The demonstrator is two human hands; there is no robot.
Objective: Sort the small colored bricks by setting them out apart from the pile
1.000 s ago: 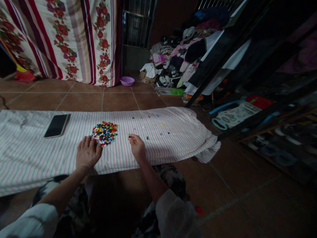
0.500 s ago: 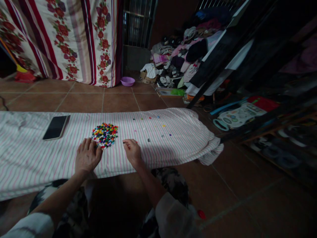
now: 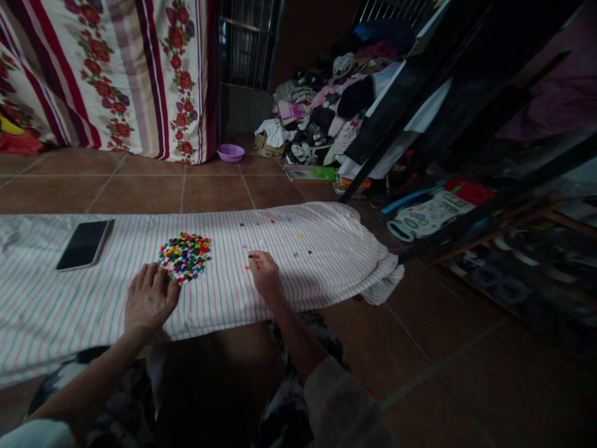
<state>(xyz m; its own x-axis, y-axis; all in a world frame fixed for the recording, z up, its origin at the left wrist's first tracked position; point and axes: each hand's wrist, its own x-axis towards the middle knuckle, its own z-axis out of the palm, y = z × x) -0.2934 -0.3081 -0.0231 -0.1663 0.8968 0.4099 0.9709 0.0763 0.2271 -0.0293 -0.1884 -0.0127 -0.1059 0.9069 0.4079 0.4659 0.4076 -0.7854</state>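
My left hand (image 3: 150, 295) lies flat on the striped cloth (image 3: 219, 292), fingers stretched out and touching the near left edge of a pile of small coloured pieces (image 3: 185, 256). My right hand (image 3: 265, 272) is pinched around a small black piece (image 3: 250, 256), to the right of the pile. An orange piece (image 3: 247, 267) lies just left of that hand. Single pieces are spread beyond it, among them a yellow piece (image 3: 298, 235), a red piece (image 3: 272, 221) and a dark blue piece (image 3: 310, 252).
A phone (image 3: 84, 245) lies on the cloth at the left. Past the far edge, a purple basin (image 3: 231, 153) sits on the tiled floor by a floral curtain (image 3: 121, 81). Heaped clothes (image 3: 336, 106) and a colourful toy panel (image 3: 431, 211) are at the right.
My right hand has moved right, away from the pile and in among the single pieces, with the black piece in its fingers. My left hand stays beside the pile. The view has shifted slightly right.
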